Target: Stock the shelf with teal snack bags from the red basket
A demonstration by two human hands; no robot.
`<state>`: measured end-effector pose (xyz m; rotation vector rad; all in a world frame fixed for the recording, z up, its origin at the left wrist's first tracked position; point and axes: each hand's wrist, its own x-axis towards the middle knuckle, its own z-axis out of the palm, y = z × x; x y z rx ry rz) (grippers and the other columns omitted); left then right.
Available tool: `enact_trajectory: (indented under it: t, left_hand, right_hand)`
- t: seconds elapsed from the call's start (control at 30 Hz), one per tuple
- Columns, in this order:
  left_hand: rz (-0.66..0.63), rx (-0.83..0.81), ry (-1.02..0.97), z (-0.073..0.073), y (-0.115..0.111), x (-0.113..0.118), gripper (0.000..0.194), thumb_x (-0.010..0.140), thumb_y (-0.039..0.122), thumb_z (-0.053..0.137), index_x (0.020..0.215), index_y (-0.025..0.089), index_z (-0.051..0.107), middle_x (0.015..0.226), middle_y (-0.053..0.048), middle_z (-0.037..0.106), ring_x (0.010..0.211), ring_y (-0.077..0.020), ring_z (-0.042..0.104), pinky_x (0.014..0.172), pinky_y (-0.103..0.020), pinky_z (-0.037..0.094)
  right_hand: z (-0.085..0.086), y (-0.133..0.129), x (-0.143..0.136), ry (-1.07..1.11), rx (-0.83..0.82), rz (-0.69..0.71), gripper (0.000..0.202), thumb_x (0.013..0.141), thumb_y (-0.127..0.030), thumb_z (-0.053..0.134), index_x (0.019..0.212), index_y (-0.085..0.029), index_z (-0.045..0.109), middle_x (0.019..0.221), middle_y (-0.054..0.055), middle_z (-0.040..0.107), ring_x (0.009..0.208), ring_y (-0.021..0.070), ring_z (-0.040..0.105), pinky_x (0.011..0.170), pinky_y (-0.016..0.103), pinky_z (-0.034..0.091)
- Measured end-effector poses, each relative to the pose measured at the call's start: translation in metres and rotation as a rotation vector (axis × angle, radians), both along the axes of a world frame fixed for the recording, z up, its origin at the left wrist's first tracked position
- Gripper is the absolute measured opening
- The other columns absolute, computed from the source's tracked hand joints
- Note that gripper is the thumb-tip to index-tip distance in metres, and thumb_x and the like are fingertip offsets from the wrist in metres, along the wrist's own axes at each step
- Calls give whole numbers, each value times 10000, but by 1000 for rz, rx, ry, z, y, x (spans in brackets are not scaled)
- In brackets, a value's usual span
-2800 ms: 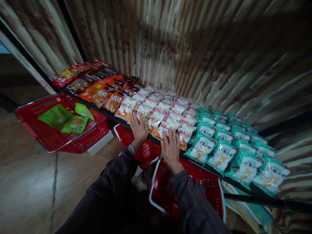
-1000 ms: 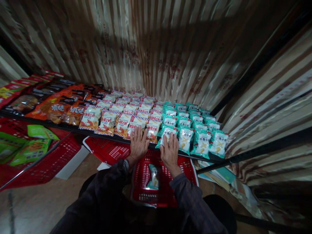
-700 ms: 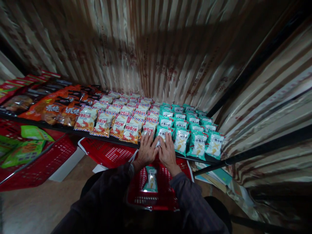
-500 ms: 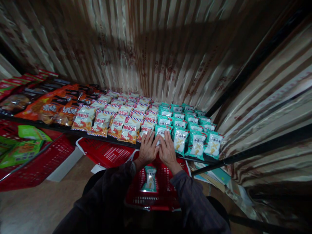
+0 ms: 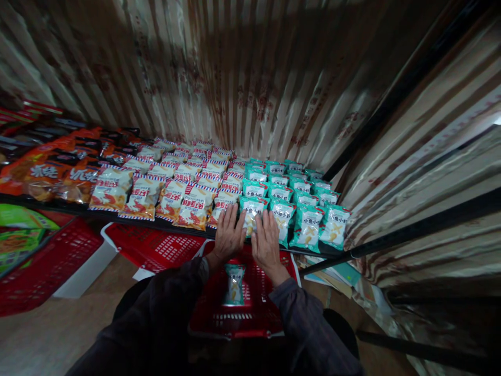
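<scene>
At the shelf's front edge a teal-and-white snack bag [image 5: 252,208] stands upright at the left end of the front teal row. My left hand [image 5: 227,235] is at its lower left, fingers stretched out and overlapping a white-and-orange snack bag [image 5: 222,204]. My right hand [image 5: 267,245] lies at its lower right with fingers extended, in front of the neighbouring teal bag [image 5: 282,216]. Both hands are open; whether the fingertips press on the bags I cannot tell. Below my wrists, another teal snack bag [image 5: 235,286] lies in a red basket [image 5: 235,333].
Orange snack bags [image 5: 47,175] fill the left of the black shelf [image 5: 156,225]. Another red basket [image 5: 47,277] with green packets stands on the floor at left. A black metal bar [image 5: 410,230] crosses at right. A striped curtain [image 5: 242,78] hangs behind.
My hands have drawn apart, so more of the teal bag between them shows. The view has shifted, with the shelf goods appearing further left.
</scene>
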<state>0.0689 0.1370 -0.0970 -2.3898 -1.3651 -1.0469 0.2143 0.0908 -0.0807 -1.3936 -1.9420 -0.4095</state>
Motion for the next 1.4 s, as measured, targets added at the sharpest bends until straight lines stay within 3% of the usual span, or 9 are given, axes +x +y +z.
enact_trajectory:
  t: [0.17,0.37,0.63,1.1,1.27,1.4]
  left_hand:
    - [-19,209,-17,-3,2,7,498,910,170,470,1405,121,477,1565,-197,306,1501,-299,120,1181,-513,257]
    - [-103,329,-41,3,2,16,495,903,97,471,1397,129,457,1551,-200,337,1491,-284,189,1162,-483,312]
    - [-147,233,-39,4,0,18,607,903,376,568,1400,71,399,1511,-255,385,1471,-343,245,1125,-524,360]
    - [-97,230,-126,11,-1,26,383,881,313,618,1185,110,502,1488,-258,416,1471,-345,254,1085,-509,399]
    - [-126,260,-91,16,-2,29,449,896,252,566,1313,119,464,1579,-227,263,1482,-350,215,1105,-543,375]
    - [-94,219,-38,14,-2,30,545,923,255,512,1432,106,389,1594,-223,223,1488,-364,176,1121,-547,356]
  right_hand:
    - [4,-9,24,-28,72,-170,662,963,-185,426,1559,-176,140,1643,161,92,1515,326,73,1141,604,291]
    - [-1,-7,43,18,26,-216,633,968,-228,433,1550,-196,186,1645,176,13,1507,371,71,1097,636,333]
    - [-10,0,46,37,28,-161,661,956,-226,473,1551,-210,186,1644,181,-19,1498,387,112,1078,636,373]
    - [1,5,54,48,34,-38,637,932,-167,515,1519,-229,274,1653,128,-2,1506,362,99,1112,642,349]
    - [-2,6,52,54,38,-26,595,929,-157,512,1494,-211,334,1653,133,-1,1505,377,92,1106,654,350]
    - [-7,6,52,31,23,-24,552,933,-156,500,1471,-204,384,1653,122,38,1507,380,68,1110,652,349]
